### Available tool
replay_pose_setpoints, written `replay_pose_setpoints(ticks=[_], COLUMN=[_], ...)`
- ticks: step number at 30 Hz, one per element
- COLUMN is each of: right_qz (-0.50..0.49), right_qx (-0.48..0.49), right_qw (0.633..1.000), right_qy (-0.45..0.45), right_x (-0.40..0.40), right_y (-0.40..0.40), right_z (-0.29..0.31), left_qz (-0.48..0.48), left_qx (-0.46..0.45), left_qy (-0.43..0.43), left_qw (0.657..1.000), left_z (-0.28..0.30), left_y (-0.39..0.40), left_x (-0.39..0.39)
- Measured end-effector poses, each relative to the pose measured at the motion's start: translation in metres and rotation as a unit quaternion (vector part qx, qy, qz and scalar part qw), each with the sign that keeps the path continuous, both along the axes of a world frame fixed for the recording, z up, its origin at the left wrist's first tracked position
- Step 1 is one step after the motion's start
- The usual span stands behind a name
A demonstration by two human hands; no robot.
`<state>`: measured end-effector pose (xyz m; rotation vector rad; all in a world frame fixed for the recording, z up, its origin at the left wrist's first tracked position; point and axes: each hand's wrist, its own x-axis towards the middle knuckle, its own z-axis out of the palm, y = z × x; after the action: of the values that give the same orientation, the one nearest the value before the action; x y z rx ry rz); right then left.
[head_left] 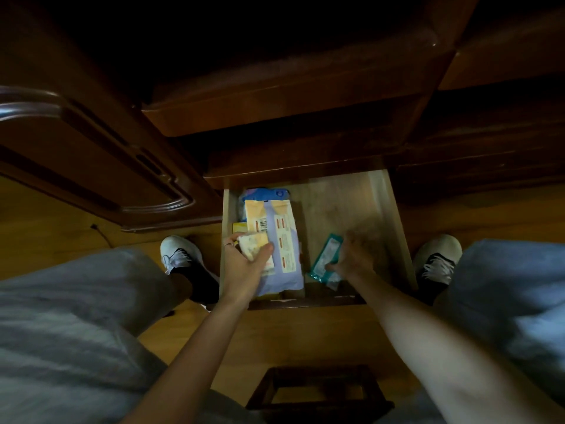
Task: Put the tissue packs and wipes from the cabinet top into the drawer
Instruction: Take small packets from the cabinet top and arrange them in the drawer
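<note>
The open wooden drawer [386, 209] sits low in the dark cabinet, seen from above. Along its left side lies a large purple and orange wipes pack [282, 240], with a blue pack [266, 194] behind it and a yellow item [239, 227] at the left wall. My left hand [244, 267] is shut on a small pale tissue pack [253, 241] over the purple pack. My right hand [351, 261] grips a slim teal tissue pack [324, 261] near the drawer's front. The drawer's right half shows bare wood.
An open cabinet door [101, 154] hangs at the left. My knees in grey trousers and white shoes [179, 252] flank the drawer. A dark wooden stool [318, 390] stands between my legs on the wooden floor. The cabinet top is dark.
</note>
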<state>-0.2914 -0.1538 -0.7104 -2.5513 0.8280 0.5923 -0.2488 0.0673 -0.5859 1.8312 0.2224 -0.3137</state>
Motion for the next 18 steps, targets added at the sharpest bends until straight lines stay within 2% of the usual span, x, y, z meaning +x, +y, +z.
replay_pose_setpoints(ticks=[2, 5, 7, 8, 9, 11, 13, 14, 15, 18], right_qz=[-0.037, -0.151, -0.223, -0.234, -0.225, -0.201, -0.184, -0.156, -0.129, -0.086], right_qx=[0.017, 0.16, 0.318, 0.396, 0.458, 0.569, 0.646, 0.656, 0.649, 0.585], right_qw=[0.999, 0.975, 0.916, 0.878, 0.845, 0.775, 0.716, 0.712, 0.723, 0.777], right_qy=[0.001, -0.039, -0.102, -0.134, -0.159, -0.189, -0.191, -0.195, -0.198, -0.215], right_x=[0.003, 0.016, 0.026, 0.029, 0.031, 0.032, 0.029, 0.029, 0.029, 0.029], right_y=[0.0, -0.007, -0.02, -0.027, -0.036, -0.052, -0.063, -0.061, -0.055, -0.023], right_z=[-0.001, 0.014, 0.036, 0.05, 0.065, 0.096, 0.118, 0.127, 0.134, 0.147], left_qz=[-0.002, 0.012, 0.077, 0.122, 0.144, 0.122, 0.065, 0.031, -0.011, -0.148], left_qx=[0.014, -0.013, -0.093, -0.16, -0.239, -0.348, -0.358, -0.345, -0.337, -0.326], left_qy=[-0.02, -0.019, 0.054, 0.128, 0.209, 0.307, 0.315, 0.309, 0.307, 0.258], left_qw=[1.0, 1.0, 0.991, 0.971, 0.937, 0.877, 0.877, 0.886, 0.89, 0.897], left_z=[0.001, 0.004, 0.008, 0.011, 0.016, 0.026, 0.033, 0.036, 0.039, 0.043], left_y=[0.002, -0.002, -0.007, -0.008, -0.007, -0.003, -0.005, -0.01, -0.016, -0.034], left_x=[0.0, 0.004, 0.011, 0.016, 0.021, 0.029, 0.029, 0.026, 0.021, 0.009])
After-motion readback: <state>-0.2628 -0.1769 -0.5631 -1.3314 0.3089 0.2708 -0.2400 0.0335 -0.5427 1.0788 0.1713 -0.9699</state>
